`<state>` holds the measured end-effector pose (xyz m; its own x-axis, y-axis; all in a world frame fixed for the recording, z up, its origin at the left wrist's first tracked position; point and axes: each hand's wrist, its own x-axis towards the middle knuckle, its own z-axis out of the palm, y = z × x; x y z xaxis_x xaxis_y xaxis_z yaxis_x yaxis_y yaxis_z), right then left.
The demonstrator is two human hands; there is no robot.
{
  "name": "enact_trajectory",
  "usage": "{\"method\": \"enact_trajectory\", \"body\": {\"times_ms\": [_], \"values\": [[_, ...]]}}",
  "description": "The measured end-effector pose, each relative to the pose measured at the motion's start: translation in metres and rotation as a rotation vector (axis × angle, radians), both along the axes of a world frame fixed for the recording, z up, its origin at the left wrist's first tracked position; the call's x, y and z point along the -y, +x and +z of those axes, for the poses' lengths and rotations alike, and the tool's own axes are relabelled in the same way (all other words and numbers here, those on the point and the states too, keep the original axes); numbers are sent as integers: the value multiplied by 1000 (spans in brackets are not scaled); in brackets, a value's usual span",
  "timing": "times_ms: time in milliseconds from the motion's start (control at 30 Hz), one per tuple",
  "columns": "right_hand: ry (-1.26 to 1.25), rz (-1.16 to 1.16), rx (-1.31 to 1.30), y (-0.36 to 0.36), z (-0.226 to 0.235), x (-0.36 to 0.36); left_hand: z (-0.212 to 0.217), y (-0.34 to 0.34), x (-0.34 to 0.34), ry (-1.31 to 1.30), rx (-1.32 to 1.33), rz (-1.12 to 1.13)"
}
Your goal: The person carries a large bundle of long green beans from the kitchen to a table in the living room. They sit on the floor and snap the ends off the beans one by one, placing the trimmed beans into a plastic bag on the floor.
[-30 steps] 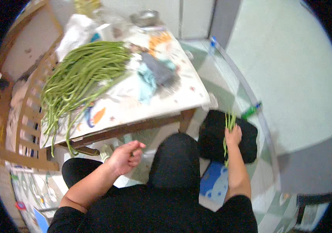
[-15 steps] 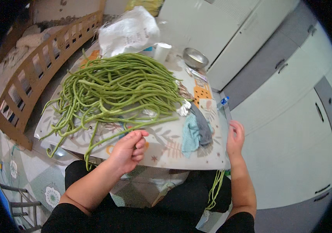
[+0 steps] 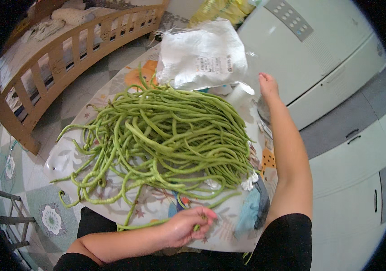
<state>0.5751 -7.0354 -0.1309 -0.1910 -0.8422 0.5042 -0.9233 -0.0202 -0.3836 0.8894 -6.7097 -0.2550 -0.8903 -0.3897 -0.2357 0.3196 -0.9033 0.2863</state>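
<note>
A big heap of long green beans (image 3: 179, 131) covers most of the table. At the near edge my left hand (image 3: 188, 228) is closed around a long bean, and a bit of green shows between its curled fingers. My right arm stretches to the far right, where my right hand (image 3: 269, 86) is closed beside a white cup (image 3: 241, 94). What its fingers hold, if anything, is too small to make out. Under the right forearm a metal bowl (image 3: 262, 108) is mostly hidden.
A white woven sack (image 3: 197, 56) lies behind the beans. Blue and grey cloths (image 3: 250, 212) sit at the near right, next to a crumpled white tissue (image 3: 250, 181). A wooden bed rail (image 3: 57, 77) stands left; a white fridge (image 3: 292, 49) and cabinets (image 3: 351, 180) stand right.
My right hand has moved from the table's right edge to the far side, near the cup. My left hand has moved nearer and to the right. The whole view has shifted.
</note>
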Motion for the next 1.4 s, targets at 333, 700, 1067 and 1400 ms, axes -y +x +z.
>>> {"method": "enact_trajectory", "body": {"times_ms": [333, 700, 1067, 1400], "values": [[206, -72, -311, -5, 10, 106, -18, 2, -5, 112, -102, 18], [200, -207, -148, -31, 89, 42, -18, 1, -3, 68, -66, 6], [17, 247, 1138, 46, 153, -22, -13, 5, -6, -17, -73, 14], [-433, 297, 1166, 49, 198, -49, -19, 7, -8, -56, -113, -1]]}}
